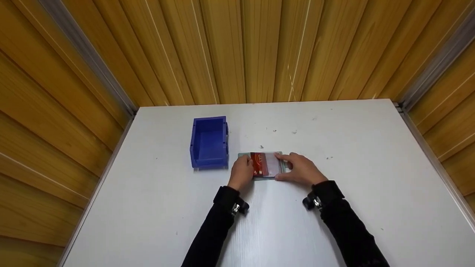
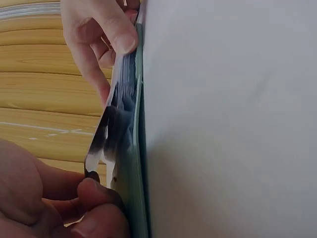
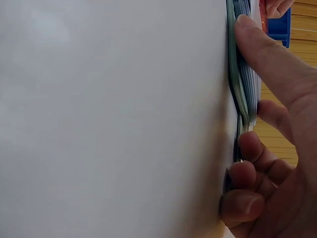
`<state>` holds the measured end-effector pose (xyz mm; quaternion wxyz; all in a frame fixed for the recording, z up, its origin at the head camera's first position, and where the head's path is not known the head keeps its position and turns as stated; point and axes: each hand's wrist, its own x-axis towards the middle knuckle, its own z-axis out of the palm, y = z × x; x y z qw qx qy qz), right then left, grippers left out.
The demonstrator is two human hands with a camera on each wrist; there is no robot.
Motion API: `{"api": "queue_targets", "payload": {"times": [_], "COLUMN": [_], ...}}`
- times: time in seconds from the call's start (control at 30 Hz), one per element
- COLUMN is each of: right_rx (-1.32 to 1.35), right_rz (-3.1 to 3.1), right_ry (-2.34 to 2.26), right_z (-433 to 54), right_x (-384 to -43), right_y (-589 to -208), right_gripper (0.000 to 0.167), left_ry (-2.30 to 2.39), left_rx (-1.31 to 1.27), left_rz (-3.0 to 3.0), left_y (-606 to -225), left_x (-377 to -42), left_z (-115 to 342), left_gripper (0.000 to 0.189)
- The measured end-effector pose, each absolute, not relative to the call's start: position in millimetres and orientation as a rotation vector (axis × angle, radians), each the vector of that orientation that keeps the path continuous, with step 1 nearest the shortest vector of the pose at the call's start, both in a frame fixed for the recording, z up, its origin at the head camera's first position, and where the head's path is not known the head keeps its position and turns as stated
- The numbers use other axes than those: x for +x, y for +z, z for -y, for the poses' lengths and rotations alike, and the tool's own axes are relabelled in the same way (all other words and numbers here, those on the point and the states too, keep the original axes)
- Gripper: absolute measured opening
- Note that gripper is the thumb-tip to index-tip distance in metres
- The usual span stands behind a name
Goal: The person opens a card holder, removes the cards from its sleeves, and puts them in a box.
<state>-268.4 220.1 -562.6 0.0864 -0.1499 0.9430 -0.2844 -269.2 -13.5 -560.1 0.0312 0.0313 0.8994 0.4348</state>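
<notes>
A card holder (image 1: 274, 165) with a green cover and clear plastic sleeves lies open on the table in the head view. A red card (image 1: 258, 164) shows at its middle left. My left hand (image 1: 241, 172) pinches the left end of the red card between thumb and curled fingers; the left wrist view shows that end lifted from the green cover (image 2: 141, 163). Across the right part of the holder, my right hand (image 1: 301, 170) grips it with the thumb on the near edge and fingers on the far edge. Stacked sleeves (image 3: 251, 89) appear edge-on in the right wrist view.
A blue plastic bin (image 1: 210, 144) stands on the white table (image 1: 167, 207), left of and beyond the holder. Small dark marks dot the tabletop behind the hands. Yellow wood-look panels (image 1: 259, 52) enclose the back and sides.
</notes>
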Motion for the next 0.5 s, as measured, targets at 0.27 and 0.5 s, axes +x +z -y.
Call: {"api": "queue_targets", "payload": {"times": [0.27,0.5], "right_rx": [-0.438,-0.435], "right_rz": [-2.803,-2.801], "right_ry": [-0.827,-0.835], "right_z": [-222,-220], "right_x": [-270,-268], "right_y": [-564,-563], "right_gripper": [0.086,0.087], "left_ry": [1.296,1.335], "left_rx": [0.087,0.109], "left_rz": [-2.89,-2.882], "left_y": [-552,-531], "left_x": [-260,-256], "left_z": [24,27], "left_gripper": [0.015,0.015]}}
